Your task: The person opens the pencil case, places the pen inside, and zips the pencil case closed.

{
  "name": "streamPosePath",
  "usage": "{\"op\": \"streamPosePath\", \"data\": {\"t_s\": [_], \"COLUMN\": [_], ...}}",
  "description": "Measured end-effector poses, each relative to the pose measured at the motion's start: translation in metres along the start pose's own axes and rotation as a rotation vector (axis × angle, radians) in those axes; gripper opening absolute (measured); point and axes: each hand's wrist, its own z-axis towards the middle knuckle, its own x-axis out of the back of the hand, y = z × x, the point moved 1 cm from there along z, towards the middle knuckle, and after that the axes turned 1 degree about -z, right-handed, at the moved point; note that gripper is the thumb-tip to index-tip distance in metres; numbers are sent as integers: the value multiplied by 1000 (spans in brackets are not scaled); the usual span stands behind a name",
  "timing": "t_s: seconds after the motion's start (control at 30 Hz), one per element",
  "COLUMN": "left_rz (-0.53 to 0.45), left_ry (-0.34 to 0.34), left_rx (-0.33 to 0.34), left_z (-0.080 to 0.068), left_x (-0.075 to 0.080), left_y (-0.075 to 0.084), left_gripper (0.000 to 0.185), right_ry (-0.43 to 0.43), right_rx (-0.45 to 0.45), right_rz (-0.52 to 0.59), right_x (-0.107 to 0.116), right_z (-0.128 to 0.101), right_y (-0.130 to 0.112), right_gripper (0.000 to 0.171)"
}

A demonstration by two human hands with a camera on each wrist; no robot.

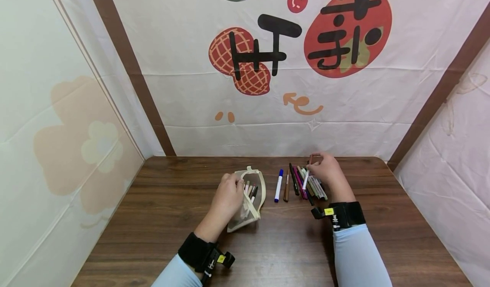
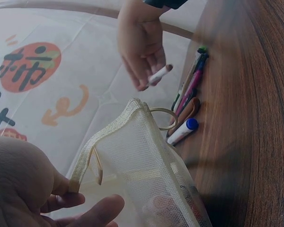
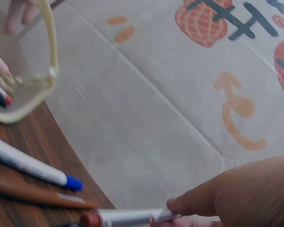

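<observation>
A cream mesh pencil pouch [image 1: 250,202] lies open on the brown wooden table [image 1: 160,219], with several pens inside. My left hand [image 1: 226,200] grips the pouch's left rim [image 2: 92,153] and holds it open. My right hand [image 1: 324,170] pinches a white pen [image 1: 306,177] with a reddish tip [image 2: 160,74] just above a row of pens [image 1: 302,184] lying on the table. A white pen with a blue cap [image 1: 278,185] and a brown pen [image 1: 286,186] lie at the left of that row, also in the right wrist view [image 3: 31,163].
A printed white cloth backdrop [image 1: 268,66] rises right behind the table's far edge. White cloth walls [image 1: 57,129] close in on the left and right. Bare table [image 1: 283,253] lies in front of the pouch and between my forearms.
</observation>
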Motion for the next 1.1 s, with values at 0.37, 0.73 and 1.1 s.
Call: {"op": "streamPosePath", "data": {"t_s": [0.37,0.73,1.1], "left_rz": [-6,-19,-41], "left_ry": [-1,8,-22], "left_rx": [-2,-16,11], "left_z": [1,0,0], "left_x": [0,0,4], "left_y": [-1,0,2], "left_gripper": [24,22,21], "right_ry": [-154,-271,-475], "right_rx": [58,58,129], "right_rz": [345,513,365], "right_x": [-63,-124,-139], "right_z": [1,-14,-28], "right_y": [-29,-56,-69], "right_gripper": [57,43,39]}}
